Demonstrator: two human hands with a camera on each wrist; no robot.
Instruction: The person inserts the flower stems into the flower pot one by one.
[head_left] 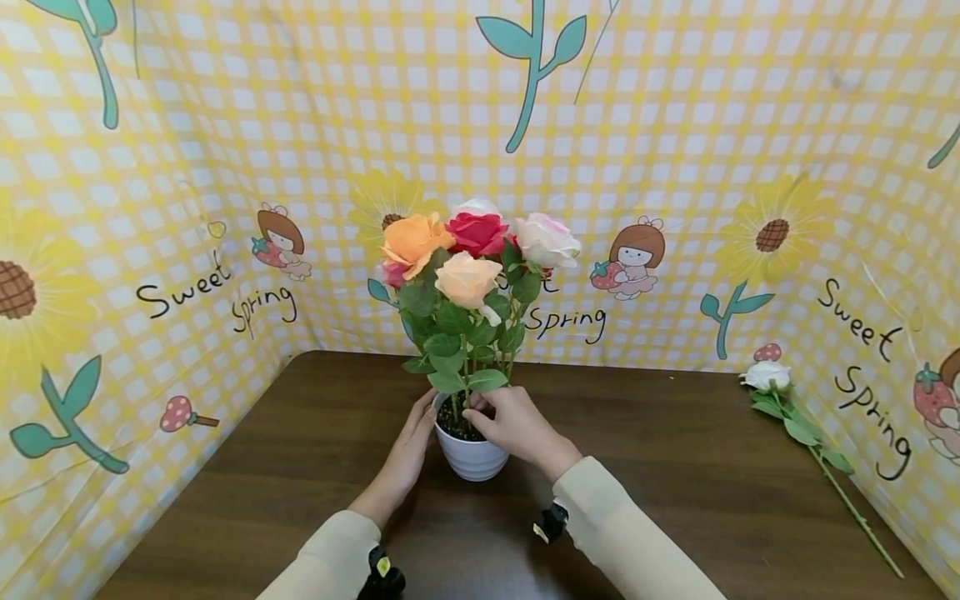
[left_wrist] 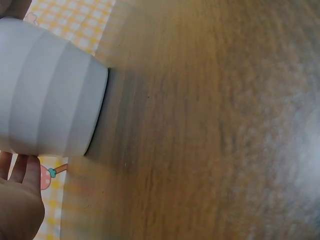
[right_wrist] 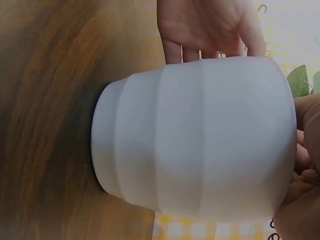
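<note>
A white ribbed flowerpot (head_left: 472, 457) stands upright on the table, dark granular filling inside. Out of it rise several roses, among them an orange rose (head_left: 415, 242), a red rose (head_left: 477, 232), a peach rose (head_left: 468, 279) and a pale pink rose (head_left: 547, 240). My left hand (head_left: 409, 444) rests on the pot's left side; in the right wrist view its fingers (right_wrist: 181, 50) look fairly straight against the wall. Over the right rim reaches my right hand (head_left: 519, 423), thumb and fingers pinching a green rose stem (head_left: 467, 392) low down. Its fingertips are partly hidden.
On the right of the brown wooden table (head_left: 637, 450) lies a single white rose (head_left: 768, 376) with a long leafy stem (head_left: 840, 483). Yellow checked cloth (head_left: 420, 100) with printed flowers and figures encloses the back and both sides.
</note>
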